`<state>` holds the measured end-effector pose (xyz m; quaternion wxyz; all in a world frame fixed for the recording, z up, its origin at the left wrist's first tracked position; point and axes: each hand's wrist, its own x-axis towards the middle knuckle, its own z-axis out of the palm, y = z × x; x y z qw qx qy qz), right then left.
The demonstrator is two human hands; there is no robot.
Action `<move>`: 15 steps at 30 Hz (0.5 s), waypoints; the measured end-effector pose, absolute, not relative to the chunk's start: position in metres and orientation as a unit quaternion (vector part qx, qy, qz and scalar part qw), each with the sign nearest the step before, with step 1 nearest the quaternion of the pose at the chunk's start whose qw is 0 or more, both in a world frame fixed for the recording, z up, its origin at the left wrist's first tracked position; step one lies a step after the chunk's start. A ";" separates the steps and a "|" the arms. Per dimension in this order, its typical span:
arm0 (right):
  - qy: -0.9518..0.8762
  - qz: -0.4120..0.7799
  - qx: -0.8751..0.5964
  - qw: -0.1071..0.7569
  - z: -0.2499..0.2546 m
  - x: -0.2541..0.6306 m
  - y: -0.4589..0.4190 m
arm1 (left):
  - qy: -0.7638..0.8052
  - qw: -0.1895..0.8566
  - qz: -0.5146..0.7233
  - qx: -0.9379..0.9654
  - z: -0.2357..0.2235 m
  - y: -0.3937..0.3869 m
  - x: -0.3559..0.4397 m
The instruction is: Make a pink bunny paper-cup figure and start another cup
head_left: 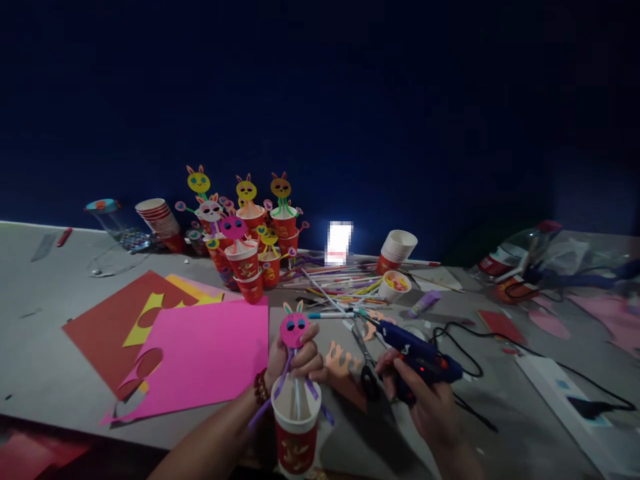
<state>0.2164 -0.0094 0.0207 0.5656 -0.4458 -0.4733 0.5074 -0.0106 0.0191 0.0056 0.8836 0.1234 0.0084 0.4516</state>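
My left hand (305, 357) is closed around the top of a paper-cup puppet, just under its round pink face (295, 328) with rabbit ears. Purple pipe-cleaner limbs (283, 380) hang from it over the rim of a red and white paper cup (296, 433). In my right hand (425, 393) is a blue hot glue gun (417, 347), gripped by its handle, a small red light showing on its body. Its nozzle points left, apart from the puppet. Below the nozzle lie black-handled scissors (369, 380) and cut orange paper (345, 373).
Finished cup puppets (245, 250) stand stacked at the back left. Pink card (215, 353) and brown card (105, 333) cover the left side. Pipe cleaners and pens (340, 283) lie behind my hands, near a stack of cups (395, 250). A black cord (540, 353) crosses the right side.
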 end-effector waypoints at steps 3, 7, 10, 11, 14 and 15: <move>-0.428 0.527 -0.429 0.595 0.023 0.216 -0.007 | 0.016 0.895 0.422 0.140 -0.002 0.017 -0.013; -0.405 0.535 -0.429 0.604 0.021 0.219 -0.004 | 0.067 0.898 0.407 0.155 -0.014 0.014 -0.015; -0.402 0.537 -0.431 0.603 0.018 0.220 -0.003 | 0.096 0.896 0.405 0.155 -0.022 0.013 -0.016; -0.401 0.536 -0.433 0.604 0.017 0.221 -0.004 | 0.100 0.896 0.403 0.155 -0.024 0.012 -0.016; -0.407 0.530 -0.437 0.602 0.016 0.222 -0.005 | 0.114 0.896 0.401 0.154 -0.026 0.011 -0.016; -0.411 0.528 -0.439 0.600 0.015 0.223 -0.006 | 0.118 0.895 0.401 0.154 -0.026 0.011 -0.016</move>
